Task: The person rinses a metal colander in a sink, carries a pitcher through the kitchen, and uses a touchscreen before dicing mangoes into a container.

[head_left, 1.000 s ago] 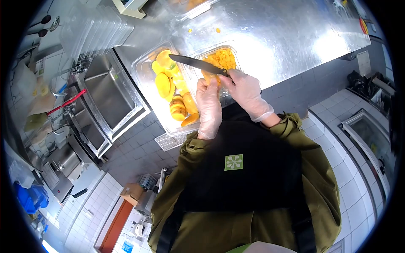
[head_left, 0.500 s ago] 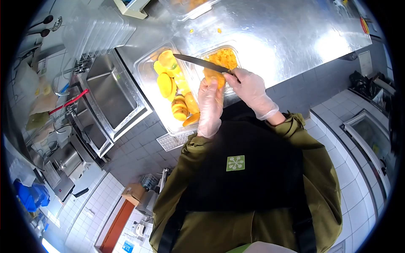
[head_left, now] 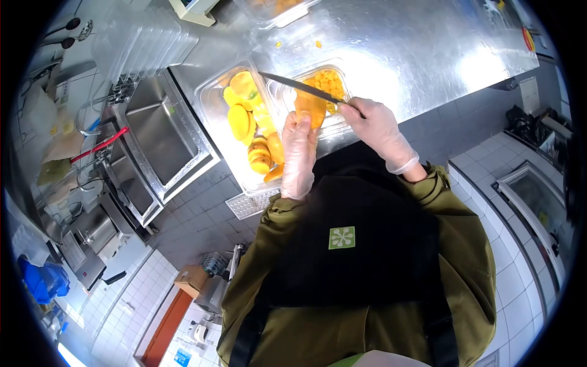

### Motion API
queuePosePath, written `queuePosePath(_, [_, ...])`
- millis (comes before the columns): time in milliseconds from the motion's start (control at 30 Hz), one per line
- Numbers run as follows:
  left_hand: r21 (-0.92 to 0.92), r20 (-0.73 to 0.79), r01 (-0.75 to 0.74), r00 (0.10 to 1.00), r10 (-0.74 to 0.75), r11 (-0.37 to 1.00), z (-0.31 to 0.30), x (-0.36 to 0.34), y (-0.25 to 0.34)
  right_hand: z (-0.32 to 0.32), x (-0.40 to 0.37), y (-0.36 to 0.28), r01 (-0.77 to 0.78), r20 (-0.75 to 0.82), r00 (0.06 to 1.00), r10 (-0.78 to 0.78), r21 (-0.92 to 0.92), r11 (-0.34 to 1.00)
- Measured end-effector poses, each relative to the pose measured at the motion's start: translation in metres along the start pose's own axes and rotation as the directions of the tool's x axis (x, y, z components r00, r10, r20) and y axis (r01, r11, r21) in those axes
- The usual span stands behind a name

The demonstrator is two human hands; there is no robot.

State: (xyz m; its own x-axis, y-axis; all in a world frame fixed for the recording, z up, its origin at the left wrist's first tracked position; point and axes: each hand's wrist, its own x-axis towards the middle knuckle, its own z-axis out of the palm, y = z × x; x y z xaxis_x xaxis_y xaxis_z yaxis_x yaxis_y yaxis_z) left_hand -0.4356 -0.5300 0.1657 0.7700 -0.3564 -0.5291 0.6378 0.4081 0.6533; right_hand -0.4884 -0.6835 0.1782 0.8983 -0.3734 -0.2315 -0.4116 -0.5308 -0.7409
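A piece of orange-yellow fruit, seemingly mango (head_left: pixel 310 110), is gripped in my gloved left hand (head_left: pixel 298 150), fingers closed round its lower end. My right hand (head_left: pixel 378 128), also gloved, is wrapped round the handle of a long dark-bladed knife (head_left: pixel 292 84). The blade points up and left, lying across the upper part of the fruit. Under and behind the fruit is a clear container (head_left: pixel 337 62) with small diced pieces (head_left: pixel 327 78). Left of my hands, a larger clear tray (head_left: pixel 205 92) holds several peeled mango pieces (head_left: pixel 239 122).
The steel counter (head_left: pixel 397 55) carries two small fruit scraps and another clear container (head_left: pixel 284 17) at the back. A sink (head_left: pixel 162 137) lies to the left, with a stack of clear containers (head_left: pixel 147 40) behind it.
My right hand has shifted right and slightly down with the knife. My left hand has moved slightly left, and more of the mango piece shows.
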Motion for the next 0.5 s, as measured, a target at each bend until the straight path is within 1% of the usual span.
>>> queuePosePath(33, [-0.002,-0.018,0.008,1.000,-0.008,1.000,0.000,0.000,0.000,-0.002,0.000,-0.001,0.044,0.020,0.999,-0.044,-0.008,0.999])
queuePosePath(100, [0.013,0.018,-0.025,1.000,0.025,1.000,-0.001,0.000,0.000,-0.006,-0.002,-0.003,0.127,0.062,0.990,-0.125,-0.022,0.992])
queuePosePath(133, [0.020,0.037,-0.040,0.999,0.039,0.999,-0.002,0.000,-0.001,-0.005,-0.003,0.000,0.146,0.073,0.987,-0.141,-0.070,0.987])
queuePosePath(200, [0.109,0.070,-0.068,0.996,0.061,0.992,-0.006,0.002,-0.003,0.001,-0.002,0.006,0.187,0.096,0.980,-0.173,-0.163,0.969])
queuePosePath(233, [0.153,0.087,-0.084,0.994,0.071,0.985,-0.007,0.003,-0.003,0.002,-0.002,0.006,0.209,0.074,0.977,-0.198,-0.184,0.960])
queuePosePath(300, [0.273,0.061,-0.076,0.996,0.062,0.959,-0.001,-0.001,0.001,0.005,-0.002,0.005,0.248,0.031,0.968,-0.248,-0.230,0.941])
queuePosePath(333, [0.332,0.048,-0.070,0.997,0.057,0.941,0.001,-0.003,0.003,0.006,-0.003,0.003,0.242,0.018,0.969,-0.245,-0.239,0.940])
queuePosePath(400, [0.360,0.076,-0.091,0.995,0.069,0.929,0.001,-0.005,0.001,0.008,-0.002,0.000,0.235,-0.009,0.969,-0.245,-0.254,0.938])
queuePosePath(500, [0.448,0.106,-0.118,0.991,0.078,0.886,-0.004,-0.005,-0.008,0.014,0.001,-0.006,0.174,-0.022,0.982,-0.188,-0.285,0.943])
